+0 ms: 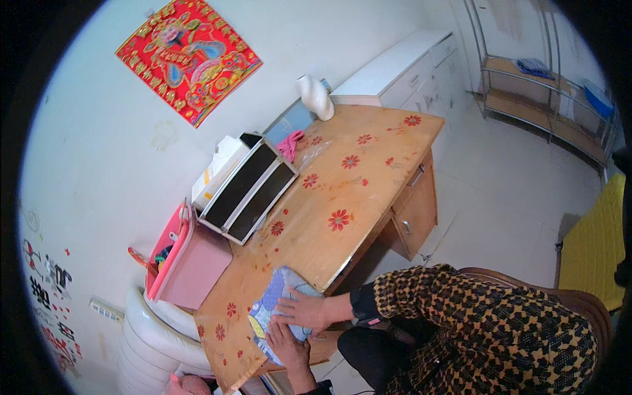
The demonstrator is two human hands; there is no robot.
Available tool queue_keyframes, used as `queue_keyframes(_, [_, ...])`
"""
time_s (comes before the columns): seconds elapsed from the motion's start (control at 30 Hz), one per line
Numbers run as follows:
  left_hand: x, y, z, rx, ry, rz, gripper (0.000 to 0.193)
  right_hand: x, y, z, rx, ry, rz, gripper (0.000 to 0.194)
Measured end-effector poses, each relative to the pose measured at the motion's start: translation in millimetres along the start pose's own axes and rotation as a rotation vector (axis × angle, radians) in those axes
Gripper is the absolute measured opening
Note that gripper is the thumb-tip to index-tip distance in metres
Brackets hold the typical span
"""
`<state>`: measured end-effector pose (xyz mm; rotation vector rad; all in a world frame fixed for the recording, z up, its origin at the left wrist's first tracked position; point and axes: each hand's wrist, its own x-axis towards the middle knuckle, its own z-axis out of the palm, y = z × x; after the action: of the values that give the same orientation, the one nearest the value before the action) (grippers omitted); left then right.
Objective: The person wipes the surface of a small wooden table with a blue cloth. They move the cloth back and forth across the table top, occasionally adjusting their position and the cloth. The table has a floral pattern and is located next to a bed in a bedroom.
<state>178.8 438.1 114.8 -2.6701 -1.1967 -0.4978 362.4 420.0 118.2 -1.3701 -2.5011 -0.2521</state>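
A folded cloth in blue and purple, with a patterned yellow and light blue part, lies on the near corner of a wooden desk printed with red flowers. My right hand rests palm down across it, fingers spread. Just below, my left hand also lies flat on the cloth, its fingertips close to my right hand. Neither hand visibly grips the fabric. The cloth reaches the desk edge, and its part under my palms is hidden.
Along the wall stand a pink plastic bin with items inside, a black case with silver edges, a pink cloth and a white twisted vase. A white inflated-looking seat is beyond the desk. A metal rack stands farther off.
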Motion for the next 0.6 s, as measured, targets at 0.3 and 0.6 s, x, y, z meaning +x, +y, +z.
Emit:
queue_keyframes(0.3, [21.7, 32.1, 2.5, 0.056, -0.060, 0.026, 0.069, -32.7, 19.4, 2.4, 0.058, 0.113, 0.068, 0.081])
queue_keyframes(0.6, [114.1, 199.2, 59.7, 0.032, 0.067, 0.350, 0.056, -192.6, 133.5, -35.1, -0.019, 0.231, 0.284, 0.075])
